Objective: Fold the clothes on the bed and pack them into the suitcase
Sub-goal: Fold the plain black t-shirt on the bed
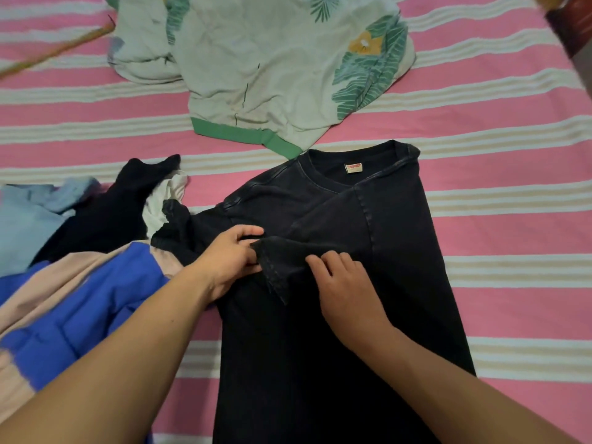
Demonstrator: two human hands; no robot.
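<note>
Step in hand, by judgement: folding the dark shirt (368, 251), sleeve stage. Right side and its sleeve already laid inward across the chest; left sleeve not yet folded, bunched out toward the pile.

Left hand (229, 261) on the shirt near the left armpit, fingers (250, 233) curled, apparently pinching the fabric beside the folded sleeve's cuff. Right hand (346, 283) on the cuff (275, 267) of the folded sleeve, fingers (323, 259) bent and pressing or pinching the cloth; cannot tell whether a true grip or only a hold-down.

Next move, likely: flatten the cuff, bring the left sleeve and side panel inward to match, then fold bottom hem up toward the collar. Calls for keeping the first fold pinned while the other side comes over.

Shirt: dark, near-black, faded along seams, round collar with small pale label (353, 168). Lying flat on the pink striped bed (512, 174), collar away from the person, hem toward the camera and out of view.

Unfolded pile at left: blue-and-beige garment (80, 302), pale blue cloth (28, 219), black piece (128, 200). Leaf-print cloth (272, 65) beyond the collar. Suitcase not in view.
</note>
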